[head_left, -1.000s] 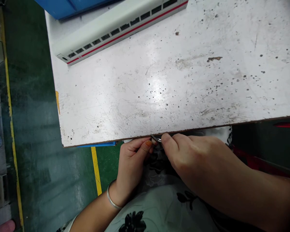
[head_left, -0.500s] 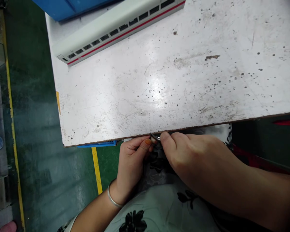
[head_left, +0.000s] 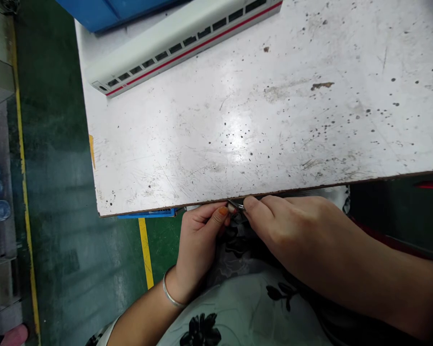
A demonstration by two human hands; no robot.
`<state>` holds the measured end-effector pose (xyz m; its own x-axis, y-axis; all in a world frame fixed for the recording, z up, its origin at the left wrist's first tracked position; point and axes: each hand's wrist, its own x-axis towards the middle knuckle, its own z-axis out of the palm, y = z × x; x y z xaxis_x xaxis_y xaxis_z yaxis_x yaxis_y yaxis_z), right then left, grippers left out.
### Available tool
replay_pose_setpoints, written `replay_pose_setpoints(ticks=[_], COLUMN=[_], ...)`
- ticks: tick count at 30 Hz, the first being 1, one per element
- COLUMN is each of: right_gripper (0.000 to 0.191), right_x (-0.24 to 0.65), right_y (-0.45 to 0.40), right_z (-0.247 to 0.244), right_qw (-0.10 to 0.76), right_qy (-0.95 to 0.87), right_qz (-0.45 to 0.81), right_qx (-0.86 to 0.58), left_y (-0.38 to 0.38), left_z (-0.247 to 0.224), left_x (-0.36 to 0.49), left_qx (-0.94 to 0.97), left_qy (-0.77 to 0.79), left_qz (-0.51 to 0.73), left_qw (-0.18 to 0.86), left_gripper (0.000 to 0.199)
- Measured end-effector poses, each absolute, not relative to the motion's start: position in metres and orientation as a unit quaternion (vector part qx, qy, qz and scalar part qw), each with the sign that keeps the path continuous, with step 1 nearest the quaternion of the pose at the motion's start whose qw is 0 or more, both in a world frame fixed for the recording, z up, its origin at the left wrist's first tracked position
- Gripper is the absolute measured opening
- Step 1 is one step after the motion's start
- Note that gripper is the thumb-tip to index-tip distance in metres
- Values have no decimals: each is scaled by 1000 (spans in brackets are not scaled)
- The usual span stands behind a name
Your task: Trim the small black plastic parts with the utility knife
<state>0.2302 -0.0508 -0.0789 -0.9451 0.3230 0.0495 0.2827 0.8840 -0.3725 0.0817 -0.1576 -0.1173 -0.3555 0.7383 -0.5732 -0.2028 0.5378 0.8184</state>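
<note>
1. Head view: my left hand (head_left: pixel 198 238) is just below the table's near edge, thumb and index fingers clamped on a small pale rounded piece (head_left: pixel 232 208). The thumbnail is orange, and a silver bangle (head_left: pixel 170 294) circles that wrist.
2. Head view: my right hand (head_left: pixel 297 228) has its fingers closed on a slim silver metal tool (head_left: pixel 240 206), whose pointed end is right at the piece. Whether it touches, I cannot tell.
3. Head view: both hands are in front of my pale green top with black flowers (head_left: pixel 238 307).
4. Head view: beyond them is the scuffed, speckled white table (head_left: pixel 173 149). At its far left lies a long white train-carriage-shaped shell (head_left: pixel 187 41) with dark windows and a red stripe, near a blue plastic box (head_left: pixel 118 12).
5. Head view: at left, the green floor (head_left: pixel 72 202) has yellow lines.
</note>
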Motion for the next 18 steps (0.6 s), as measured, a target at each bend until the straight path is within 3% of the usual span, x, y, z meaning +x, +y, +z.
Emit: replay_pose_setpoints(ticks=[13, 18], right_gripper=[21, 17], right_x=[225, 226], right_y=[-58, -60], right_z=[-81, -81], right_qw=[53, 52], right_qy=[-973, -974], right_qz=[133, 128], right_qx=[-180, -182], left_y=[-157, -155], left_z=[-119, -116], left_x=[81, 76], left_qx=[185, 142], left_qy=[694, 631], left_qz=[442, 467], left_qw=[538, 603], left_gripper=[35, 34])
